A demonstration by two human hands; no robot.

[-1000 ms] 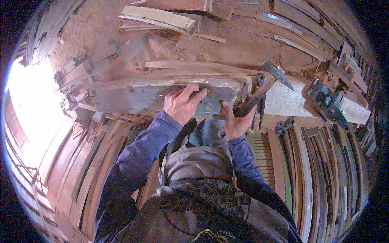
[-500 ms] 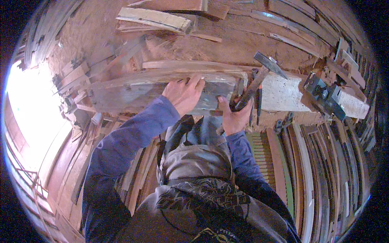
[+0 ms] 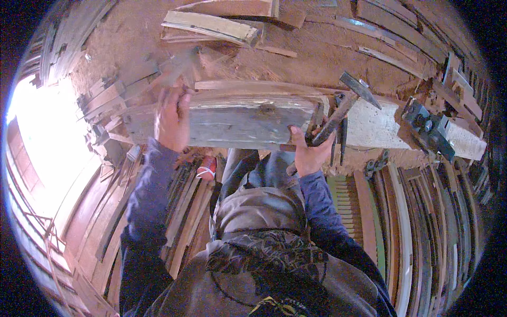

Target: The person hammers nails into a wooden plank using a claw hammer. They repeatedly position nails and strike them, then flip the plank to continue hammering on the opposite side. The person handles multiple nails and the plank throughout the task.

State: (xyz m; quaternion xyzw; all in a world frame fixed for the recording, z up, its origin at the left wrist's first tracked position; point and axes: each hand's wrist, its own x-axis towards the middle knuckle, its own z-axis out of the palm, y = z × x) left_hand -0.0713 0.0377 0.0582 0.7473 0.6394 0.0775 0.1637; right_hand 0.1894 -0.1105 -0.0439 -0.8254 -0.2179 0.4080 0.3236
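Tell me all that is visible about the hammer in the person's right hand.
The hammer has a dark metal head, long and narrow, with one end tapering to a point, on a brown handle that looks like wood. It is tilted, with the head up and to the right, above the pale beam. The right hand grips the lower end of the handle beside the end of the grey plank. Its surface looks worn and dull.

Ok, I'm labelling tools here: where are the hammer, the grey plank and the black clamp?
hammer (image 3: 359, 89), head view, on its metal head.
grey plank (image 3: 243, 124), head view, middle of its face.
black clamp (image 3: 429, 128), head view, on its body.
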